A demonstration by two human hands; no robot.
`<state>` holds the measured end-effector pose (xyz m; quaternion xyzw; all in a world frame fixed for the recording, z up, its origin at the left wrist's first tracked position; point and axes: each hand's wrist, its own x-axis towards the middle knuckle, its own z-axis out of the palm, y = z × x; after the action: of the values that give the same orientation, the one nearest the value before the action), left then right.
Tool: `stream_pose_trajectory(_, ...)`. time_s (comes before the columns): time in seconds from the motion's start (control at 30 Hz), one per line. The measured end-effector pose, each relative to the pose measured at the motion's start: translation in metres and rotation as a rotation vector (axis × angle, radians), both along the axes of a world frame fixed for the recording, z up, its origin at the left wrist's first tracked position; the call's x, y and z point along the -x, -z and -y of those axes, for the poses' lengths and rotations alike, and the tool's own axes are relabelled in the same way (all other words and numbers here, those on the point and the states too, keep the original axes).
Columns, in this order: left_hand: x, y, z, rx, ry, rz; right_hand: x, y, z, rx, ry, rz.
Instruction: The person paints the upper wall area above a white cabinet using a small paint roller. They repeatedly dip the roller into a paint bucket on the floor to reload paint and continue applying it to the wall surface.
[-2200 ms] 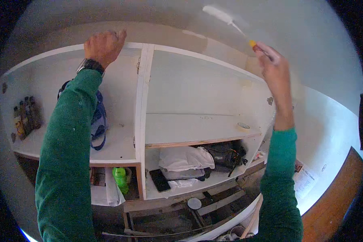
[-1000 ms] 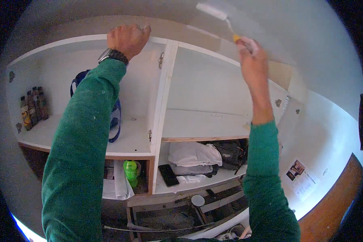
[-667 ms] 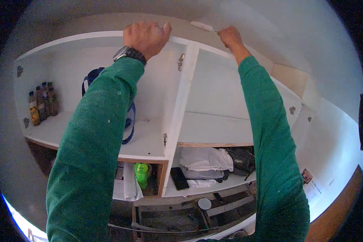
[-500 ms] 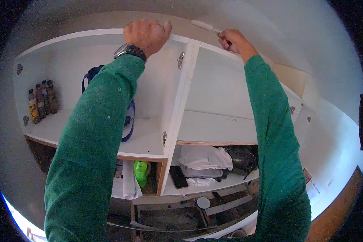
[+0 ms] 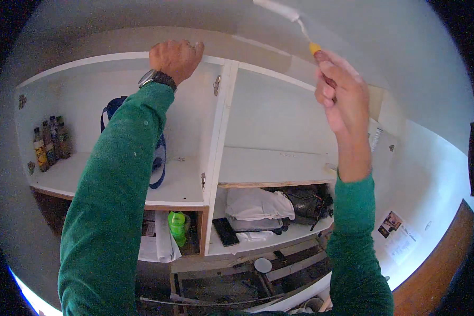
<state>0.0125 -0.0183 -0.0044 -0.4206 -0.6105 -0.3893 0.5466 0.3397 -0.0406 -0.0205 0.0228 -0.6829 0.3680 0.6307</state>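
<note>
Right hand [image 5: 345, 92]: I saw it closed around the handle [image 5: 314, 48].
Left hand [image 5: 176, 61]: was at the cabinet [image 5: 222, 131] top; its grip I could not tell.
Roller [image 5: 277, 9]: was above the cabinet.

White paint roller [image 5: 289, 14], yellow-and-red handle [image 5: 315, 48], raised, slanting up leftward

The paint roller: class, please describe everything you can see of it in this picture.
The paint roller is small, with a slim white sleeve that looks soft, at the picture's top edge. A thin, pale, bent rod, probably metal, joins it to a reddish handle with a yellow, plastic-looking front end. The right hand grips the handle, hiding most of it. The roller slants up and leftward before a pale grey surface; whether the sleeve touches that surface is unclear.
</note>
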Motion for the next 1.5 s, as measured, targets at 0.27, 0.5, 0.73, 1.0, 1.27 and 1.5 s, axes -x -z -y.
stream_pose_trajectory(0.27, 0.003, 0.002, -0.001, -0.056, 0.013, -0.015, 0.044, -0.03, -0.06, 0.01, -0.063, 0.101)
stream_pose_trajectory(0.5, -0.004, 0.001, 0.002, -0.009, 0.033, -0.02, 0.129, -0.114, -0.191, 0.161, -0.073, 0.255)
stream_pose_trajectory(0.73, 0.002, 0.0, -0.002, -0.021, 0.035, -0.024, 0.148, -0.124, -0.212, 0.207, -0.204, 0.26)
stream_pose_trajectory(1.0, -0.008, -0.001, 0.007, 0.014, 0.038, 0.041, 0.071, -0.021, -0.059, 0.039, -0.106, -0.031)
stream_pose_trajectory(1.27, -0.003, -0.001, 0.001, 0.037, 0.012, 0.035, -0.016, 0.034, 0.018, -0.065, 0.014, -0.061)
stream_pose_trajectory(1.5, -0.001, 0.007, -0.002, -0.067, -0.031, -0.011, -0.048, 0.016, -0.004, -0.006, 0.189, -0.073)
